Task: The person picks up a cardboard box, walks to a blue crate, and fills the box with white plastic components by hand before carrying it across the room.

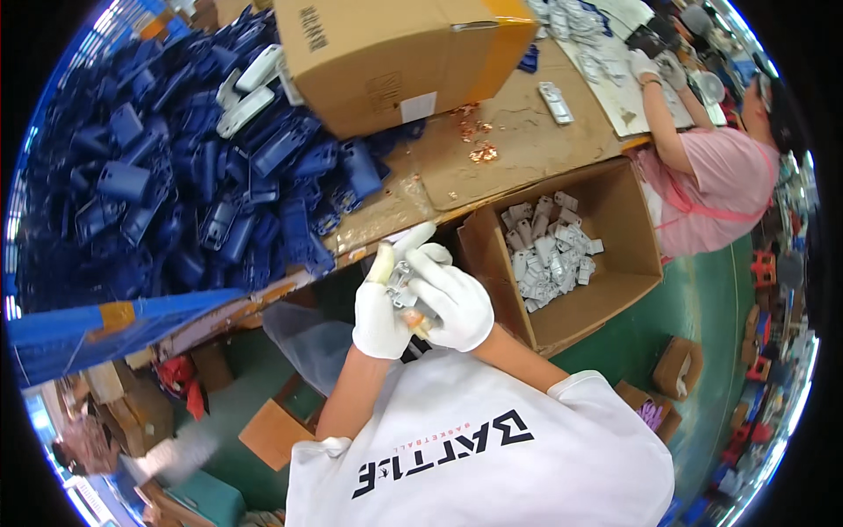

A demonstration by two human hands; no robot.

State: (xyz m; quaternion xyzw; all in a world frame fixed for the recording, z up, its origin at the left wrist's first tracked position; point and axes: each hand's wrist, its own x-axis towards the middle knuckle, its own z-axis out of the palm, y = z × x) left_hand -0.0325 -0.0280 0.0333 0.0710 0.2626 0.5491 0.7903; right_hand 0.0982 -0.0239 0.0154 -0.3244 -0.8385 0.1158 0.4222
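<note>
In front of my chest, both hands are together in white gloves. My left hand [376, 307] curls round one side of a small pale plastic part [401, 288] with openings in it. From the other side my right hand [457, 303] closes on the same part, its fingers bent over the top and hiding much of it. Low between the palms shows a small orange-copper patch [413, 318], too blurred to name. Beside my right hand stands an open cardboard box [615, 294] holding a heap of small white plastic parts [549, 250].
A large pile of dark blue plastic housings [211, 167] covers the bench on the left. Behind stands a closed carton [378, 66]. Small copper pieces [483, 152] and one white part [555, 103] lie on the cardboard-covered bench [527, 140]. A gloved co-worker [711, 176] works at right.
</note>
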